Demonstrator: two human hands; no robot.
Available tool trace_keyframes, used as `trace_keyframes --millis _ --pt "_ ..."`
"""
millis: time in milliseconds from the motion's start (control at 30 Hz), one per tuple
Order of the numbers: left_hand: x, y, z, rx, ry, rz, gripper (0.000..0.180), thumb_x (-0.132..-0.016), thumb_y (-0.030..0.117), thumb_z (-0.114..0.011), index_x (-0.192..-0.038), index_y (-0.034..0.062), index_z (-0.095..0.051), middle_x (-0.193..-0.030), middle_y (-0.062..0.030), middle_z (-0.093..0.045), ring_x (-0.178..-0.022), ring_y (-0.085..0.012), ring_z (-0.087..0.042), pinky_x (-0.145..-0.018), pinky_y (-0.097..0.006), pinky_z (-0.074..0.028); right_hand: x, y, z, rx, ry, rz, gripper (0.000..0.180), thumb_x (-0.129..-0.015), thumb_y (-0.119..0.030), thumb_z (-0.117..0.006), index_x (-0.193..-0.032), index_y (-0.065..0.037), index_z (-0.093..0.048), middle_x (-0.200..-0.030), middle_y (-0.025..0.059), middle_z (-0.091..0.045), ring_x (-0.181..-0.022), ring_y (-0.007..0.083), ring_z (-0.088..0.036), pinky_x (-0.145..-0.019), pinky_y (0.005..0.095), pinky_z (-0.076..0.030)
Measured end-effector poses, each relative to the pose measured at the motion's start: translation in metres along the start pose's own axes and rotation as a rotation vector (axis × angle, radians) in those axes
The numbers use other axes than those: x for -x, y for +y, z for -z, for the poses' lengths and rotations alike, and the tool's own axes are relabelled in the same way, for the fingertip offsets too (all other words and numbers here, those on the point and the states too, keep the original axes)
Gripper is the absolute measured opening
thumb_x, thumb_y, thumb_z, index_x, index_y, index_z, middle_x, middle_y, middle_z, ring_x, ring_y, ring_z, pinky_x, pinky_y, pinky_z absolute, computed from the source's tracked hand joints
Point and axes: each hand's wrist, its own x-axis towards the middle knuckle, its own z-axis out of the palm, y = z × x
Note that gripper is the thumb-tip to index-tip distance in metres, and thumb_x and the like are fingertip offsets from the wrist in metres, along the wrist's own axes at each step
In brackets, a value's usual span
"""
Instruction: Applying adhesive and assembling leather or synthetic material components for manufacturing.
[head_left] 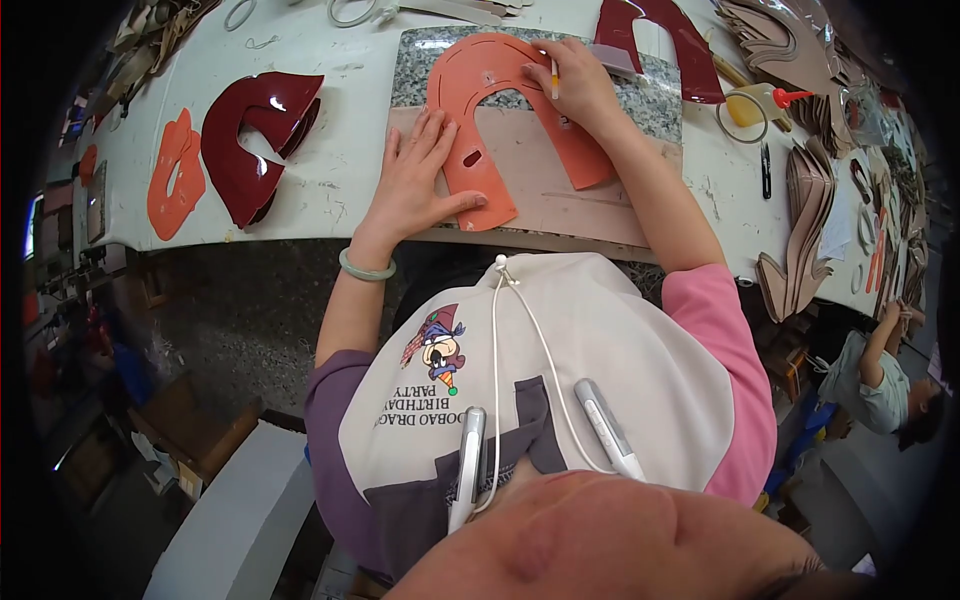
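An orange U-shaped template with narrow slots lies over a granite slab and a dull pink-tan sheet. My left hand rests flat on the template's left leg, fingers spread and thumb near its lower end. A slim yellow-and-white pen stands nearly upright in the closed fingers of my right hand, which is over the template's upper right curve. The pen's tip is close to the template's inner edge; whether it touches cannot be seen.
Glossy dark red U-shaped pieces lie left, beside smaller orange templates. Another dark red piece is at the far right, near a yellow bottle with a red nozzle. Stacked tan pieces overhang the right edge; a person works beyond.
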Motion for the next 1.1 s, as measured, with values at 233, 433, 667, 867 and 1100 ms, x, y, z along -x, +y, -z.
trace_keyframes --millis 233,433,667,867,1100 --pt "-0.001 0.0 -0.002 -0.011 0.018 -0.006 0.089 -0.071 0.05 -0.073 -0.142 0.0079 -0.04 -0.151 -0.0112 -0.031 -0.142 -0.0249 -0.025 -0.114 -0.049 -0.013 -0.017 -0.012 0.003 -0.462 0.005 0.11 0.024 -0.089 -0.023 -0.063 -0.105 -0.006 -0.067 -0.086 0.0061 -0.069 -0.07 0.0191 -0.064 -0.064 0.0264 -0.05" --pt "0.0 0.001 -0.002 -0.012 0.043 -0.007 0.089 -0.07 0.051 -0.074 -0.142 0.0087 -0.041 -0.151 -0.0106 -0.033 -0.141 -0.0245 -0.026 -0.114 -0.048 -0.014 -0.021 -0.02 -0.001 -0.508 -0.261 0.004 0.021 -0.089 -0.022 -0.063 -0.094 -0.003 -0.07 -0.073 0.0048 -0.07 -0.056 0.0203 -0.064 -0.054 0.026 -0.05" --pt "-0.002 0.003 -0.002 -0.005 0.059 -0.02 0.089 -0.069 0.05 -0.075 -0.141 0.0099 -0.042 -0.15 -0.009 -0.035 -0.141 -0.0234 -0.028 -0.115 -0.048 -0.014 -0.019 -0.021 0.001 -0.349 -0.239 0.146 0.021 -0.09 -0.022 -0.061 -0.09 -0.003 -0.07 -0.072 0.0052 -0.07 -0.056 0.0192 -0.064 -0.053 0.0274 -0.049" --pt "0.002 0.001 -0.002 0.019 0.067 -0.013 0.087 -0.069 0.049 -0.076 -0.14 0.0103 -0.044 -0.15 -0.0078 -0.036 -0.14 -0.0229 -0.028 -0.115 -0.048 -0.014 0.025 -0.073 0.027 -0.558 -0.571 0.068 0.019 -0.089 -0.021 -0.06 -0.093 -0.003 -0.065 -0.084 0.0106 -0.068 -0.07 0.0253 -0.063 -0.062 0.0343 -0.049" --pt "0.003 0.002 -0.004 0.024 0.072 -0.014 0.086 -0.069 0.048 -0.076 -0.14 0.0102 -0.045 -0.149 -0.0073 -0.036 -0.14 -0.0231 -0.029 -0.114 -0.049 -0.015 0.034 -0.073 0.021 -0.334 -0.535 0.346 0.015 -0.088 -0.019 -0.06 -0.091 -0.004 -0.061 -0.08 0.0119 -0.064 -0.069 0.0296 -0.059 -0.063 0.0362 -0.047"
